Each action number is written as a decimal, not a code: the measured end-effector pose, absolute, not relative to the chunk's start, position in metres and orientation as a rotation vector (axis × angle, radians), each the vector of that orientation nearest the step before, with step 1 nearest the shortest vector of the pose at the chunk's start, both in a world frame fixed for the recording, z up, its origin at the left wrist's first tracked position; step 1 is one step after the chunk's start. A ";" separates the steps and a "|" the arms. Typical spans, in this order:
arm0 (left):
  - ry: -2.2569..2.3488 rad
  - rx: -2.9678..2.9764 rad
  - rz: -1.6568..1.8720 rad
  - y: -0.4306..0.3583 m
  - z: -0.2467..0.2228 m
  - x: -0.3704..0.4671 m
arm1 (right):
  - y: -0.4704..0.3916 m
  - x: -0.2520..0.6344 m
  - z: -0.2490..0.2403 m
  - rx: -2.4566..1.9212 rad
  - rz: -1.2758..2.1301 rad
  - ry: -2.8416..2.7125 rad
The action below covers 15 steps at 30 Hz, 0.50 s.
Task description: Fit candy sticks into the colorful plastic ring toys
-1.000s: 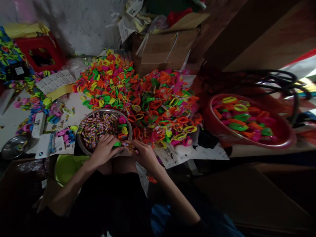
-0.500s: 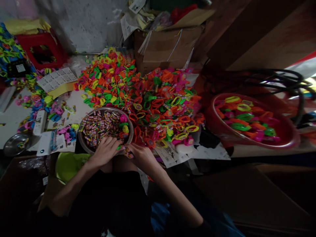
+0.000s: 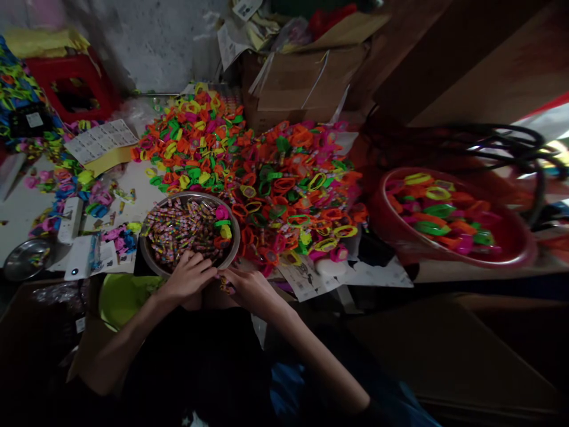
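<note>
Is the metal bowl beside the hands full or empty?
The metal bowl is well filled: patterned pieces cover most of it, brighter pieces its right side.

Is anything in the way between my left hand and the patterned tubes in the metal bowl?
Nothing visible stands between them: your left hand is at the near edge of the metal bowl, with the patterned tubes showing just past its knuckles.

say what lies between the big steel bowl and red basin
In the head view, a pile of bright plastic pieces fills most of the stretch from the big steel bowl to the red basin; nearest the basin, it's too dark to tell.
</note>
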State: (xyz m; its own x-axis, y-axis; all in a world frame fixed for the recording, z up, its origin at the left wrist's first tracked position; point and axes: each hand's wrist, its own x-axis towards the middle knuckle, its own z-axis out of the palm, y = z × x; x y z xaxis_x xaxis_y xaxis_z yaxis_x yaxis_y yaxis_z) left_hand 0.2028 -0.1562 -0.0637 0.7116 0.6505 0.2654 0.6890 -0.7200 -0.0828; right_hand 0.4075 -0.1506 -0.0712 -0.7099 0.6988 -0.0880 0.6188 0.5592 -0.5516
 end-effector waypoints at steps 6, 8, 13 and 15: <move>-1.358 -2.930 -0.201 -0.159 -0.064 0.203 | -0.149 0.416 -0.084 -1.259 1.056 -2.492; -1.502 -3.054 -0.247 -0.153 -0.060 0.205 | -0.144 0.428 -0.084 -1.250 1.126 -2.460; -1.833 -3.049 -0.788 -0.108 -0.074 0.200 | -0.117 0.474 -0.095 -1.265 1.316 -2.203; -1.869 -2.904 -0.870 -0.082 -0.089 0.198 | -0.105 0.489 -0.103 -1.416 1.112 -1.961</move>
